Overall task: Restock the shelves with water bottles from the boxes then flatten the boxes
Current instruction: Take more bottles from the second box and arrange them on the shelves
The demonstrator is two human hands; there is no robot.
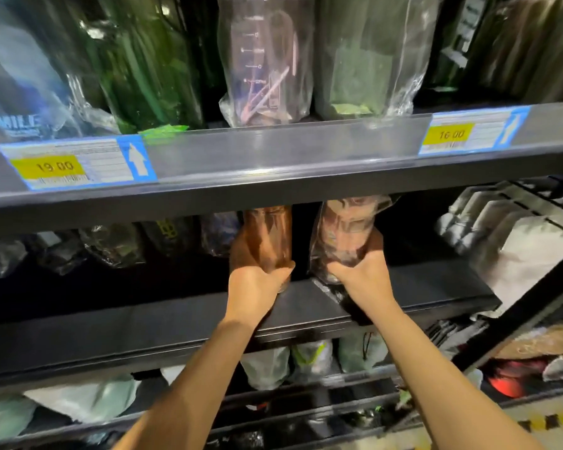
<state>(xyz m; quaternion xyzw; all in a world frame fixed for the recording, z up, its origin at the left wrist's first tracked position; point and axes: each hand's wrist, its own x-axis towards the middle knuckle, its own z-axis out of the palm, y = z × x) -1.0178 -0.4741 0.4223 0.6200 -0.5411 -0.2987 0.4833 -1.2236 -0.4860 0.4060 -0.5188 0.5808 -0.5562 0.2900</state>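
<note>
Holding two brown water bottles upright over the front of the middle shelf [143, 319], one in each hand.

The left hand [257, 280] is curling its fingers round the base of the bare brown bottle [267, 235], while the right hand [359, 274] is gripping the bottom of the bagged brown bottle [345, 228], which is sitting in clear plastic wrap. The two bottles are standing side by side with a narrow gap between them, their tops hiding behind the upper shelf rail [273, 157]; whether their bases are touching the shelf cannot be told. Above, a clear bottle [264, 60] and green bottles [150, 66] are standing behind price tags reading 19.00 [75, 164] and 16.00 [472, 133].
</note>
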